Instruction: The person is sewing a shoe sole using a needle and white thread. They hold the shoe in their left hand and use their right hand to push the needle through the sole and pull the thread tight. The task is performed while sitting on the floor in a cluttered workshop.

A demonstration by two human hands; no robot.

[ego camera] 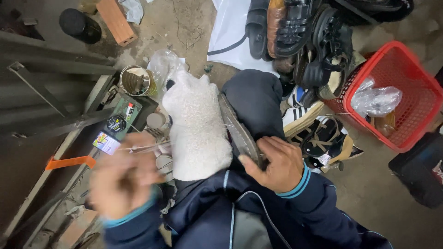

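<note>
White fleecy boot [197, 127], grey sole [237, 131]; red mesh basket [415, 97]; navy sleeves w/ teal cuffs.

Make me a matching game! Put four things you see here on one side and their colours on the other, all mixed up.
Things:
1. fluffy shoe
2. basket
3. brick
4. sandals

Colours:
A. black
B. red
C. white
D. orange-brown

Pairs: 1-C, 2-B, 3-D, 4-A

The right hand grips the fluffy shoe's sole on the person's lap.
</note>
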